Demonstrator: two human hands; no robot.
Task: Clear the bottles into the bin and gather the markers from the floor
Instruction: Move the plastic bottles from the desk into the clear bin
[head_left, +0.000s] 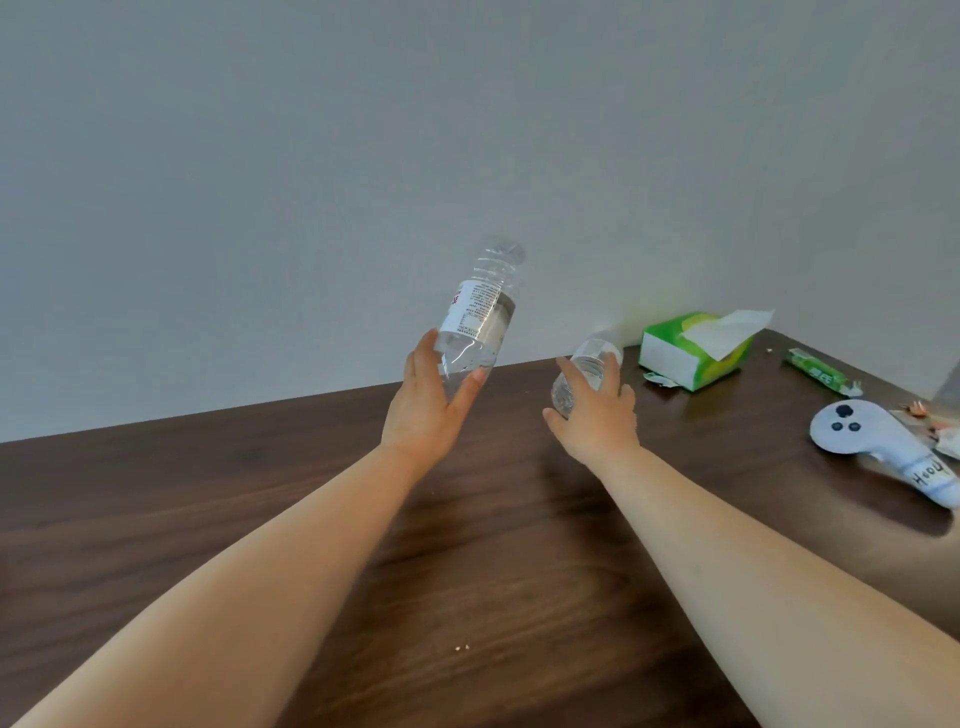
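Left hand (423, 410) clamped round a labelled clear bottle (480, 312), raised and tilted above the dark table (260, 499). Right hand (597, 415) wrapped round a smaller clear bottle (589, 371) further right. Beyond, at far right: tissue box (693, 351), white controller (878, 447).

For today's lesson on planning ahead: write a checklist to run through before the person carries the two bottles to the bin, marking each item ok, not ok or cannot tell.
1. Left hand grips the labelled bottle: ok.
2. Right hand wraps the smaller bottle: ok.
3. Labelled bottle lifted off the table: ok.
4. Smaller bottle clear of the table: cannot tell.
5. Caps on: cannot tell.
6. Bin in sight: not ok, none visible.
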